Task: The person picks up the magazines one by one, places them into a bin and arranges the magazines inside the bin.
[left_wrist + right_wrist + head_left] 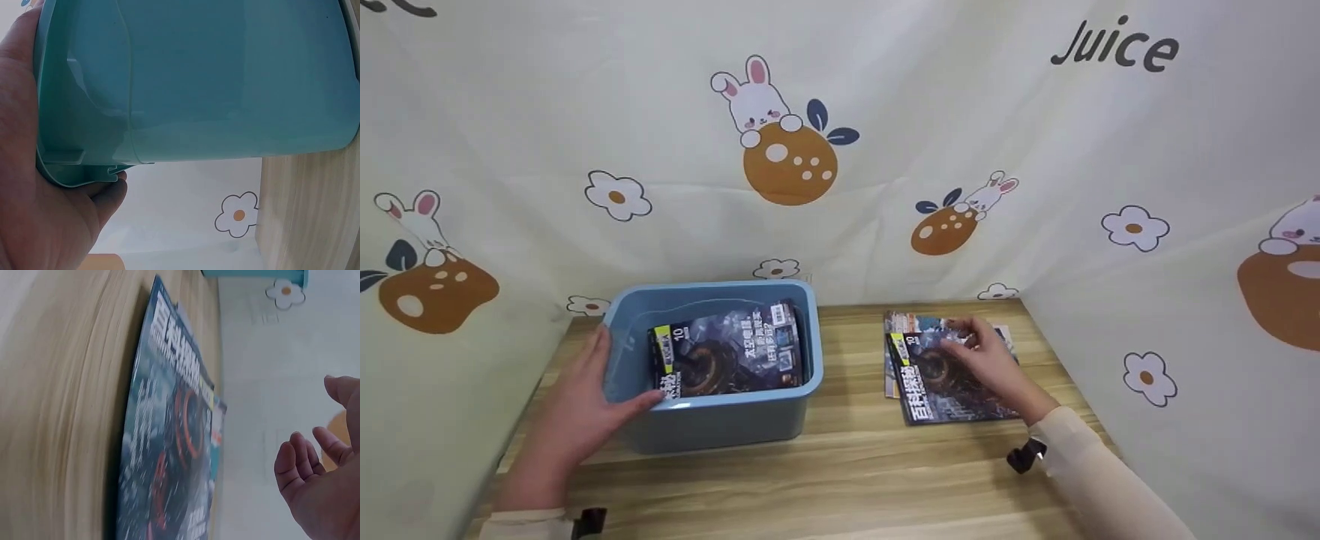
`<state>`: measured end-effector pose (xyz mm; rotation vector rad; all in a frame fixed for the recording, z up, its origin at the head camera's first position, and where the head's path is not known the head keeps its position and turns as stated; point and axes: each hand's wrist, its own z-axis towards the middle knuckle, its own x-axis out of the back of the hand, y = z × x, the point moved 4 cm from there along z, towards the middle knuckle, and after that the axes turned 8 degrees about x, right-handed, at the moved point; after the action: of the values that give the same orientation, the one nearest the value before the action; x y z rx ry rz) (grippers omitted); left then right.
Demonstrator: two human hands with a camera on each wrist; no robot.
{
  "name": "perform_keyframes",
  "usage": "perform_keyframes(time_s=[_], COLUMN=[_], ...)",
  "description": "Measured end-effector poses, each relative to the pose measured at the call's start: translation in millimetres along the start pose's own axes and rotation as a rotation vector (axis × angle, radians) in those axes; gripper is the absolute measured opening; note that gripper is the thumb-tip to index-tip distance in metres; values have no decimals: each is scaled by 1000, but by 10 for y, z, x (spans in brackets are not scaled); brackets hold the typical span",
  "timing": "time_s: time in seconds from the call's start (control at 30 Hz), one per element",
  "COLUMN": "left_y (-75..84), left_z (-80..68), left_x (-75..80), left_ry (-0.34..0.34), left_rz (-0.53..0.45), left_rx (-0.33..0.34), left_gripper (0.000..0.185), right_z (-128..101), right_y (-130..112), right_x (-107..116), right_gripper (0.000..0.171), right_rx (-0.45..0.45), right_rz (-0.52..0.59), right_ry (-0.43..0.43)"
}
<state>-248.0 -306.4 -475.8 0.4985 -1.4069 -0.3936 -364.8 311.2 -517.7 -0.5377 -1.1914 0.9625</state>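
A blue plastic bin (720,427) stands on the left half of the wooden table (847,472). A dark-covered magazine (727,352) lies tilted inside it. My left hand (585,397) grips the bin's near left corner, thumb over the rim and fingers along the outer wall. The left wrist view shows the palm (50,214) against the bin's wall (225,84). To the right, a small stack of magazines (922,394) lies flat on the table. My right hand (982,356) hovers over the top magazine (174,455) with relaxed fingers (298,461), holding nothing.
A cream cloth backdrop (930,112) printed with rabbits and flowers closes in the table at the back and on both sides. Bare wood lies between the bin and the stack and along the near edge. A black strap clip (1026,455) sits at my right wrist.
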Motion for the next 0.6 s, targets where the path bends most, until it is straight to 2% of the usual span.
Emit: perform_keyframes(time_s=[0.17, 0.3, 0.47, 0.6], left_y=[-15, -14, -1, 0], left_z=[10, 7, 1, 0], left_x=[-16, -18, -9, -6], left_ry=[6, 9, 21, 27], left_rz=[10, 9, 6, 3], left_rx=[0, -2, -5, -10], left_gripper=[139, 138, 138, 138], right_z=[-49, -104, -175, -216], right_y=[177, 324, 499, 603], right_x=[179, 306, 441, 534], right_gripper=[37, 39, 45, 53], right_rx=[46, 47, 34, -10], right_rz=[-22, -31, -44, -73], right_ry=[24, 31, 35, -10])
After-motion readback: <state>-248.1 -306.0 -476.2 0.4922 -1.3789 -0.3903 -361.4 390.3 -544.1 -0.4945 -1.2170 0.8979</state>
